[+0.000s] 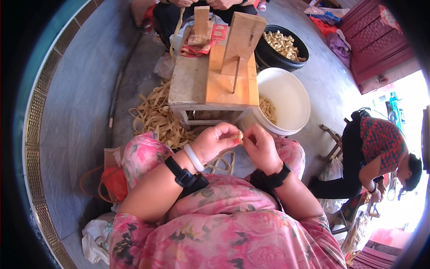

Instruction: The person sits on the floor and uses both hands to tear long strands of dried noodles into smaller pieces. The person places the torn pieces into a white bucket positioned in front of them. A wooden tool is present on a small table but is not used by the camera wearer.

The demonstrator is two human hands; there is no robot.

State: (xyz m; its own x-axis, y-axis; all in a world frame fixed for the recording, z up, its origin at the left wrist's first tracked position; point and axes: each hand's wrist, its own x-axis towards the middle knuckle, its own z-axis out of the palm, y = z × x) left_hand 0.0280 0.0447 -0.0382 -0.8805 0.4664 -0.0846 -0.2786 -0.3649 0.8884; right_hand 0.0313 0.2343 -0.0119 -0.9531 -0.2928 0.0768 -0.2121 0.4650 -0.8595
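Note:
My left hand [218,141] pinches a small folded piece of tan strip [239,136] between thumb and fingers. Close on its right, my right hand [262,146] has its fingertips on the same piece, thumb and index together. A long tan strip [226,163] hangs in loops below the hands, over my lap. Beyond the hands stands a small worn table [188,80], bearing a wooden board [215,90] with an upright wooden block [243,37] and a thin rod [236,75] leaning against it.
A heap of tan strips [161,117] lies left of the table. To its right stand a white bucket [289,97] and a black tub [282,64], both holding folded tan pieces. One person [205,3] sits across the table; another person [379,151] bends over at the right.

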